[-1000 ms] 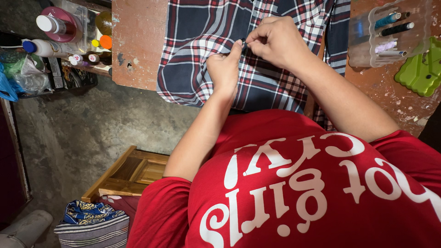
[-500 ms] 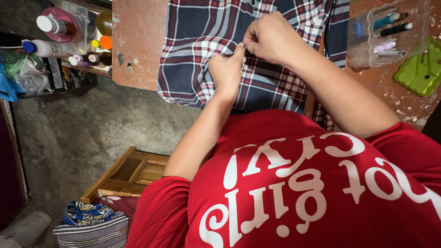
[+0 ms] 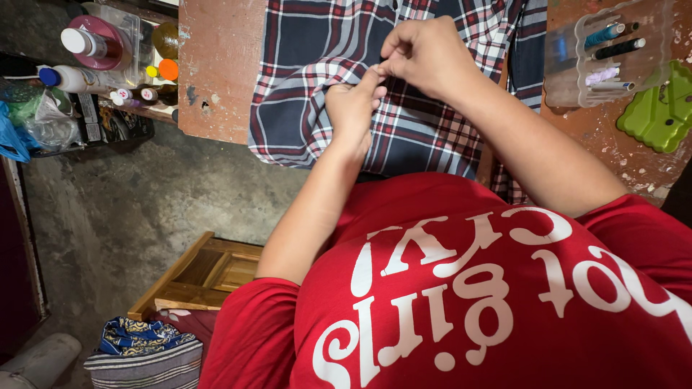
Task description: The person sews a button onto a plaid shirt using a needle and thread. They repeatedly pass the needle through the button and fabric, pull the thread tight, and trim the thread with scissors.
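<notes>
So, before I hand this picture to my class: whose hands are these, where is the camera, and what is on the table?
The camera sits on the person's head and looks down, so the red T-shirt fills the bottom. The left hand and right hand meet over a plaid shirt spread on a worn wooden table, pinching a spot of its fabric together. At the right stand a clear box of thread spools and a green plastic piece. Bottles crowd a shelf at the left.

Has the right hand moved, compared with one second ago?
Yes, slightly. The right hand has shifted up and a little left on the plaid shirt, away from the clear thread box, and meets the left hand.
</notes>
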